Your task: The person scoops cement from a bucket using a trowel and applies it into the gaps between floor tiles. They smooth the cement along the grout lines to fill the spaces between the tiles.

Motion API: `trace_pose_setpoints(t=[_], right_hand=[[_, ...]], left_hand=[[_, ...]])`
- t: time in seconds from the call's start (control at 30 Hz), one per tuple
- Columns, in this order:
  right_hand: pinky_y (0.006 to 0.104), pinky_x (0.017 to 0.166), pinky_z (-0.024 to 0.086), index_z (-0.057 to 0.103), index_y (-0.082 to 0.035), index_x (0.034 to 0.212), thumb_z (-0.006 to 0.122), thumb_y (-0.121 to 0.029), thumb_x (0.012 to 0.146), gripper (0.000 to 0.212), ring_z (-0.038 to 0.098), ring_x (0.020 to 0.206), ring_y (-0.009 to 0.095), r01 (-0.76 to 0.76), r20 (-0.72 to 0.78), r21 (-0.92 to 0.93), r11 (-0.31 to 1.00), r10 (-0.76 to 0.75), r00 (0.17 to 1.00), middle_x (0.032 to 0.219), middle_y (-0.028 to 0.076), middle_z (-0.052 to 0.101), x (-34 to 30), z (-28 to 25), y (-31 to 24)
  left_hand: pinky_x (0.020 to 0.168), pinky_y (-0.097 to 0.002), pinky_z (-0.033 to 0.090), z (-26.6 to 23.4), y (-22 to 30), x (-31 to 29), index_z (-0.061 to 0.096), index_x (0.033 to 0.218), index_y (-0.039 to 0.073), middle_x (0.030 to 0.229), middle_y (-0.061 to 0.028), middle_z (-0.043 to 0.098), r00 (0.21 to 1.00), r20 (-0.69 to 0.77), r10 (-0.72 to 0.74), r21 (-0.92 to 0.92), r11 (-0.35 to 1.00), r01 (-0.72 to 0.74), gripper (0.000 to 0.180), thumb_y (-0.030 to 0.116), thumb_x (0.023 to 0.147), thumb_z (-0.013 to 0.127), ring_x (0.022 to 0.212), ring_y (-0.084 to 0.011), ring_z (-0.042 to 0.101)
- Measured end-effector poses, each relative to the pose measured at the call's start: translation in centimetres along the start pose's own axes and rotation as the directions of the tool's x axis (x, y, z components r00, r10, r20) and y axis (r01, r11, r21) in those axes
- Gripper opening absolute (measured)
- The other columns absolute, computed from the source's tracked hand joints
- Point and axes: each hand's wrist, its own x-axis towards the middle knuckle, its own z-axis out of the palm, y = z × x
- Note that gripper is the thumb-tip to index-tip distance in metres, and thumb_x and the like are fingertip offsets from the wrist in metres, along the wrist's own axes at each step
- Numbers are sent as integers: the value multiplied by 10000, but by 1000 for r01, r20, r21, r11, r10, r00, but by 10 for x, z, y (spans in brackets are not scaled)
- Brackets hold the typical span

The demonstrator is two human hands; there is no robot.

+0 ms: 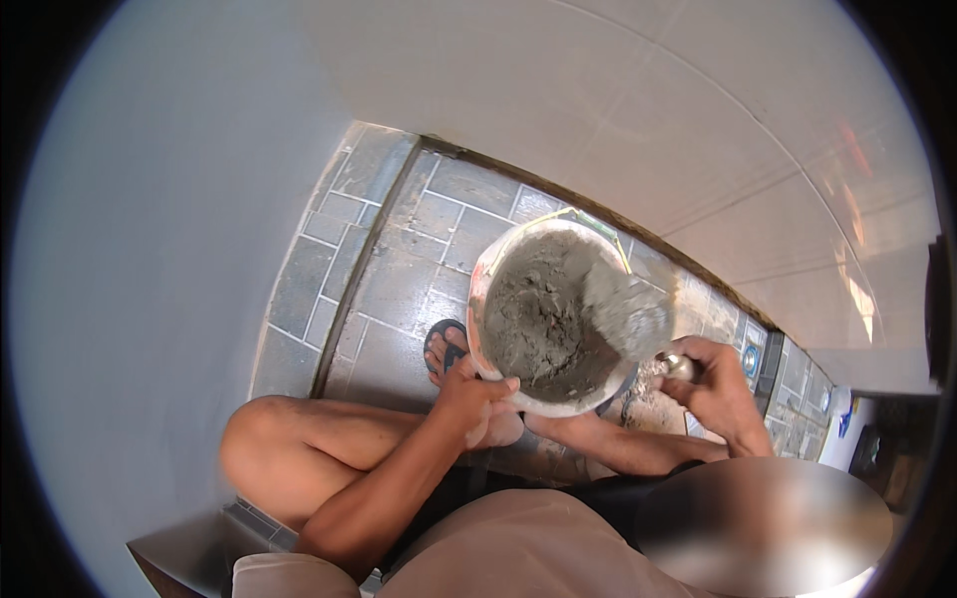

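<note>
A whitish, stained bucket [477, 324] stands tilted between my legs, with wet grey mortar [538, 314] inside. My left hand [473, 399] grips its near-left rim, thumb over the edge. At the right side, my right hand [716, 387] is closed around the handle of a trowel [682, 368]. Mortar covers the trowel's blade, which is held over the bucket's right rim and is smeared by motion. The bucket's wire handle [573, 211] rests along the far rim.
Wet grey tiles [394, 274] cover the floor, with a dark groove [364, 269] at left. A grey wall [169, 249] rises at left, and a glossy tiled wall [648, 110] stands ahead. My sandalled foot [446, 349] is beside the bucket. Blurred dark objects [882, 448] lie far right.
</note>
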Motion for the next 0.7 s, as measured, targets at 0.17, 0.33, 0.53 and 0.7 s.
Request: trace_pose_setpoints(t=[0.17, 0.33, 0.53, 0.7], right_hand=[[457, 833, 540, 741, 59, 1111, 787, -173, 891, 323, 729, 904, 384, 243, -16, -322, 915, -262, 965, 950, 251, 746, 68, -6, -82], [507, 908, 558, 746, 40, 1107, 776, -225, 874, 354, 718, 1000, 469, 318, 129, -551, 772, -297, 946, 985, 291, 746, 198, 29, -78], [519, 947, 581, 762, 11, 1089, 717, -199, 904, 284, 732, 1077, 446, 278, 216, -728, 627, -174, 961, 1112, 263, 763, 312, 105, -80], [531, 961, 587, 777, -17, 1091, 642, -162, 926, 258, 739, 1084, 441, 230, 179, -832, 505, -148, 973, 1142, 260, 760, 351, 145, -94]], left_hand=[[975, -453, 637, -20, -15, -4, 617, 1390, 5, 1291, -147, 695, 994, 63, 85, 31, 996, -87, 499, -135, 918, 697, 1179, -293, 711], [830, -388, 653, 12, -2, 16, 641, 1328, -42, 1225, -161, 728, 990, 143, -15, 51, 999, 7, 441, -101, 903, 739, 1074, -279, 739], [855, -403, 651, 1, 2, 41, 613, 1385, -52, 1252, -168, 723, 986, 167, -1, 123, 992, -20, 487, -77, 916, 742, 1087, -266, 737], [852, -339, 617, -8, -16, 63, 638, 1385, -31, 1198, -148, 747, 983, 178, -39, 264, 965, -9, 505, -88, 896, 747, 1064, -227, 732]])
